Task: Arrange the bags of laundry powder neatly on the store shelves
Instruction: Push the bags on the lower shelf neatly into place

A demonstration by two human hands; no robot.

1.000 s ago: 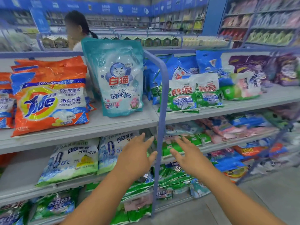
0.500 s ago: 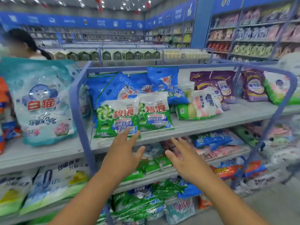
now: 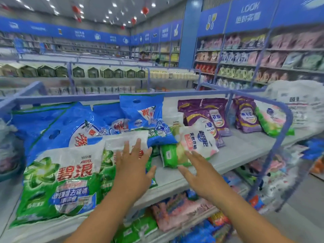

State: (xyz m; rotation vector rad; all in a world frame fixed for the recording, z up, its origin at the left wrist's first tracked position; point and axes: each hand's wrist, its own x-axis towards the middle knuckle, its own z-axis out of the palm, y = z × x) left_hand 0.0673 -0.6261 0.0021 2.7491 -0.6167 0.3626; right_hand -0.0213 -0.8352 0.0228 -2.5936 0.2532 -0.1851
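Note:
Two green-and-white powder bags lean side by side on the grey top shelf (image 3: 233, 153): one (image 3: 61, 181) at the left, a second (image 3: 122, 142) beside it. My left hand (image 3: 135, 163) is spread open over the second bag's front, fingers apart. My right hand (image 3: 196, 172) is open just below a tilted white-and-green bag (image 3: 194, 142), holding nothing. Blue bags (image 3: 73, 123) lie slumped behind the green ones. Purple bags (image 3: 215, 116) stand further right.
A blue metal frame (image 3: 287, 120) borders the shelf section on the right. A large white sack (image 3: 299, 104) sits past it. Lower shelves (image 3: 177, 213) hold pink, green and blue bags. More store shelving runs across the background and up the right wall.
My view has swung right and closer to the shelf. Both hands have risen from below the shelf edge up to the bags, the left now over a green-and-white bag.

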